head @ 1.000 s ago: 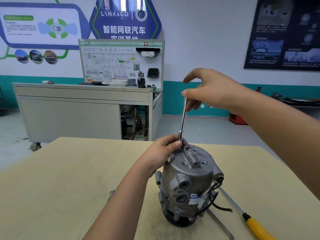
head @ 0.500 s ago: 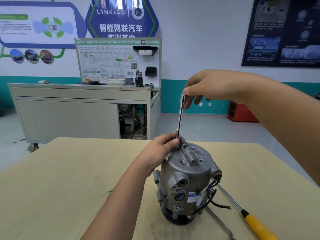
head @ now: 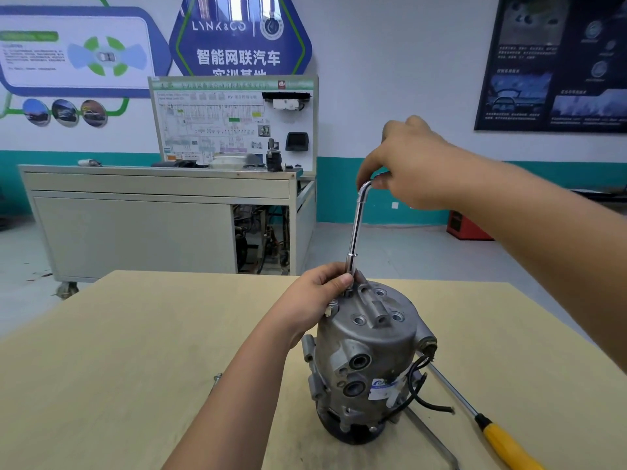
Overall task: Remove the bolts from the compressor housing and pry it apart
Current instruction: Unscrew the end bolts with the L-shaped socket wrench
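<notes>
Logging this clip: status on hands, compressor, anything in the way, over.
Left hand pinches L-wrench foot at compressor top; right hand grips its bent handle. Housing unsplit, upright on table. Screwdriver lies alongside, clear.

The lower end of the wrench [head: 354, 228] is covered by the curled fingers of the left hand [head: 315, 296], so the spot where it meets the compressor [head: 366, 354] cannot be seen. Its bent top end is enclosed by the right hand [head: 410, 164]. The yellow handle of the screwdriver [head: 502, 439] is cut off by the bottom edge, as is a metal rod [head: 431, 435] partly hidden behind the compressor. A small metal part [head: 217, 379] is half covered by the left forearm. The print on the dark poster [head: 556, 62] is too small to be read.
</notes>
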The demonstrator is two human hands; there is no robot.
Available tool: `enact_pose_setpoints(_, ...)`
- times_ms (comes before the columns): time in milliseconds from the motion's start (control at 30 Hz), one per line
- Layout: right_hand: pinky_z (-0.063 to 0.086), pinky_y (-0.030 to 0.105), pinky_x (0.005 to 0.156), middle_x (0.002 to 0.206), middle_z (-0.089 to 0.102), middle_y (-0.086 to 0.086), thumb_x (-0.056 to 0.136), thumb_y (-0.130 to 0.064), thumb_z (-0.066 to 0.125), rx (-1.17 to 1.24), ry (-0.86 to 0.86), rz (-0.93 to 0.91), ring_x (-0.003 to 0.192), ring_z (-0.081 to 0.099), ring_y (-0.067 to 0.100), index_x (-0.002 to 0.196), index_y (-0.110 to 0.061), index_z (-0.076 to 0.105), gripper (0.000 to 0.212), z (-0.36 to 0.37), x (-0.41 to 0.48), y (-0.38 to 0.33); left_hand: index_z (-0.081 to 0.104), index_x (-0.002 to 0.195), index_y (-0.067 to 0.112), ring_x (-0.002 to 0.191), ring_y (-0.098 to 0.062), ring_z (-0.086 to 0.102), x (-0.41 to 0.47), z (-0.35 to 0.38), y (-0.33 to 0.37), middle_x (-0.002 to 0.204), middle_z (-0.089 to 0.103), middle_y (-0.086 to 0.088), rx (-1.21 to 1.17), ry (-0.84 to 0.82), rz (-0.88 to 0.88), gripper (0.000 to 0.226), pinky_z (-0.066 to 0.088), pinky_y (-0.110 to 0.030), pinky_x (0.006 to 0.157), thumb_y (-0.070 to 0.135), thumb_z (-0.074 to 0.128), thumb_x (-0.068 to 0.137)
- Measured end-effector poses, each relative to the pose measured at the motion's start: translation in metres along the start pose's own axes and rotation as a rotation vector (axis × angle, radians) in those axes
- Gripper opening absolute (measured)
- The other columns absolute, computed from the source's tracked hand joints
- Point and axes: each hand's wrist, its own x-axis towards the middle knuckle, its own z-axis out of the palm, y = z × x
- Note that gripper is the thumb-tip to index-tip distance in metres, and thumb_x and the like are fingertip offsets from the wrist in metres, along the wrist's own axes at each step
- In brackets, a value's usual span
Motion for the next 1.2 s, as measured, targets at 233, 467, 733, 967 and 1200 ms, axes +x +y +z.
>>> enact_pose_setpoints(233, 0.017, 0.037, 0.077, 0.067, 0.044, -0.002, 0.095, -0.011, 0.044, -0.334, 0.117, 0.019, 0.075, 0.048, 0.025, 0.082, -0.019, 0.051, 0.016, 0.010, -0.005, -0.020, 0.070, 0.086, 0.025, 0.089, -0.006, 0.062, 0.000, 0.002, 0.000, 0.087, 0.069, 0.012, -0.011, -0.008, -0.002, 0.028, 0.046, -0.024, 0.089, 0.016, 0.047, 0.100)
enact_pose_setpoints(467, 0.024, 0.040, 0.088, 0.073, 0.044, 0.001, 0.101, -0.040, 0.030, -0.139, 0.054, 0.017, 0.081, 0.040, 0.026, 0.092, -0.021, 0.039, 0.022, 0.015, -0.006, -0.017, 0.069, 0.090, 0.025, 0.096, -0.009, 0.061, 0.000, 0.001, 0.000, 0.094, 0.069, 0.008, -0.015, -0.011, 0.007, 0.027, 0.045, -0.028, 0.095, 0.013, 0.047, 0.100)
enact_pose_setpoints(733, 0.028, 0.041, 0.089, 0.084, 0.049, 0.002, 0.097, -0.038, 0.045, 0.007, 0.083, 0.042, 0.084, 0.040, 0.025, 0.090, -0.022, 0.036, 0.021, 0.023, 0.002, -0.014, 0.069, 0.091, 0.025, 0.088, -0.001, 0.063, -0.001, 0.001, 0.001, 0.090, 0.070, 0.012, -0.018, -0.002, 0.001, 0.024, 0.047, -0.018, 0.087, 0.016, 0.048, 0.100)
enact_pose_setpoints(967, 0.028, 0.033, 0.076, 0.083, 0.052, -0.001, 0.091, -0.021, 0.054, 0.149, 0.202, 0.029, 0.084, 0.041, 0.021, 0.087, -0.020, 0.052, 0.005, 0.027, 0.005, -0.013, 0.070, 0.089, 0.028, 0.096, -0.006, 0.064, -0.001, 0.001, 0.001, 0.093, 0.071, 0.012, -0.009, 0.011, -0.014, 0.026, 0.046, -0.028, 0.097, 0.017, 0.049, 0.100)
enact_pose_setpoints(1200, 0.025, 0.033, 0.080, 0.080, 0.054, -0.002, 0.093, -0.019, 0.050, 0.212, 0.176, -0.015, 0.082, 0.042, 0.021, 0.100, -0.020, 0.051, 0.007, 0.033, 0.004, -0.013, 0.071, 0.087, 0.029, 0.094, -0.005, 0.064, -0.001, 0.001, 0.001, 0.091, 0.072, 0.014, -0.003, 0.011, -0.016, 0.028, 0.046, -0.029, 0.097, 0.016, 0.050, 0.099)
